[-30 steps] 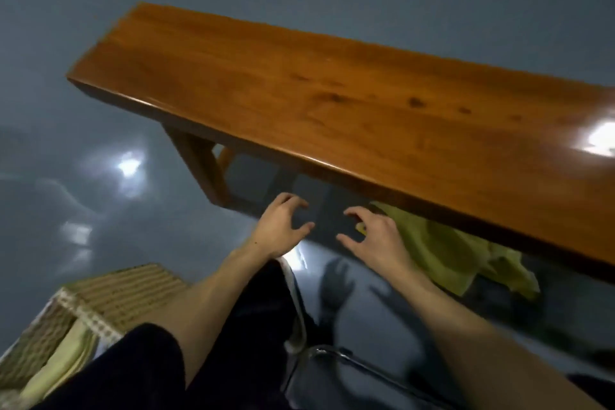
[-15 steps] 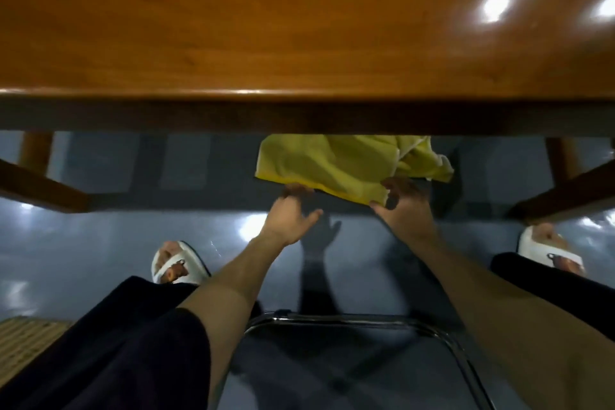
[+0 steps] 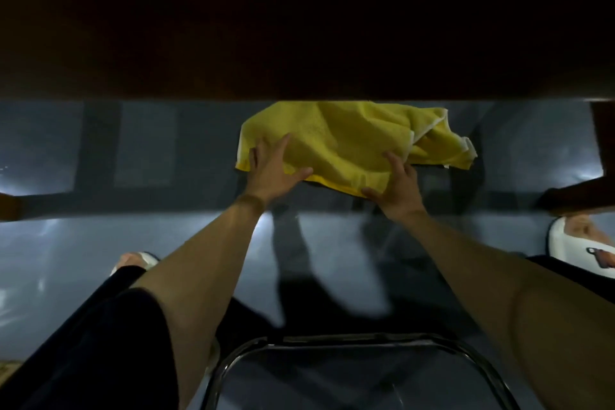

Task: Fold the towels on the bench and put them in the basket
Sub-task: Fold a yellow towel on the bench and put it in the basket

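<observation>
A crumpled yellow towel lies on the grey floor under the wooden bench, whose dark near edge fills the top of the view. My left hand rests on the towel's left end with fingers spread and straight. My right hand lies on the towel's near right part, its fingers reaching over the cloth and its thumb at the near edge. Neither hand has the cloth bunched in its fingers. The towel's far side is hidden by the bench.
A bench leg and its stretcher stand at the right. My feet in white sandals sit on either side. A metal chair frame curves below my arms. A tan sliver of basket shows at the lower left.
My head has dropped lower, so the bench now looks dark and fills the top. Both hands have moved forward from the towel's near edge onto the cloth.
</observation>
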